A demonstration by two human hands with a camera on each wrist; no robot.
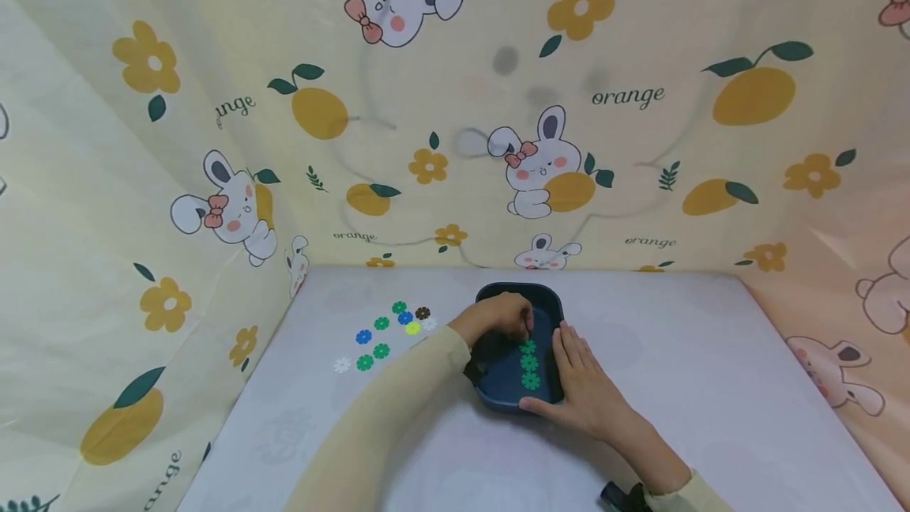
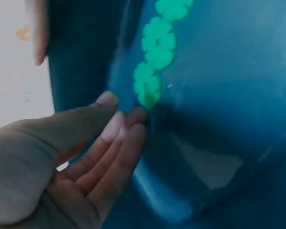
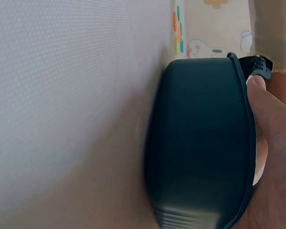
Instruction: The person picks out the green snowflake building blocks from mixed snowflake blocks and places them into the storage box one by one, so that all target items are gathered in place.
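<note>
A dark blue deep plastic tray [image 1: 501,397] stands on the white table, with three green snowflake discs [image 1: 529,363] in a row on its floor. My left hand [image 1: 503,314] reaches into the tray over its left side. In the left wrist view its fingertips [image 2: 137,115] are at the end of the row, by the last green disc [image 2: 147,85]; the thumb stands slightly apart, and nothing shows between them. My right hand [image 1: 586,393] rests against the tray's right side with fingers straight, its thumb along the near rim. The right wrist view shows the tray's outer wall [image 3: 200,138].
Left of the tray lie loose snowflake discs: several green ones [image 1: 365,363], blue ones [image 1: 363,336], white ones [image 1: 342,366], a yellow one [image 1: 413,328] and a brown one [image 1: 423,313]. A printed cloth [image 1: 455,164] hangs behind and beside the table [image 1: 675,354].
</note>
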